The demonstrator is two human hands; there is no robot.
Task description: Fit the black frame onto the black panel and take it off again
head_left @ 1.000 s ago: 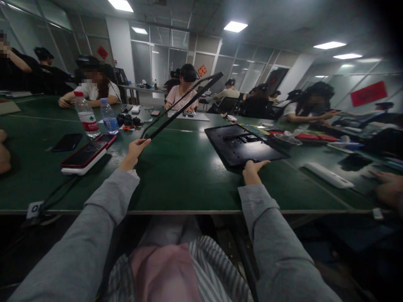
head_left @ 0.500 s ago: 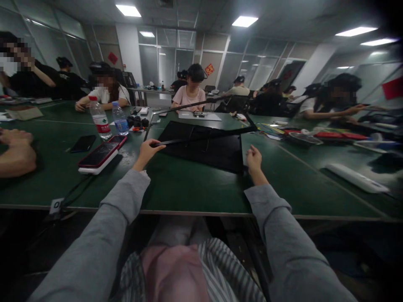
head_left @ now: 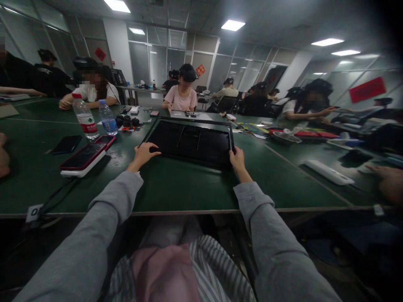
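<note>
On the green table lies a flat black panel with a rectangular detail in its middle. A thin black frame rests around or over the panel; dark on dark, I cannot tell how closely they meet. My left hand is at the frame's left near corner, thumb and fingers apart with a gap between them. At the right side, my right hand has its thumb and fingers closed on the frame's edge.
Left of the panel are a phone on a white block, a dark phone and two bottles. A white bar-shaped device and a clutter of cables and red items lie right. Other people sit around the table, one hand at far right.
The black frame, raised and slanted above the panel before, has come down level around it. My left hand's fingers have parted, and my right hand has closed on the right edge.
</note>
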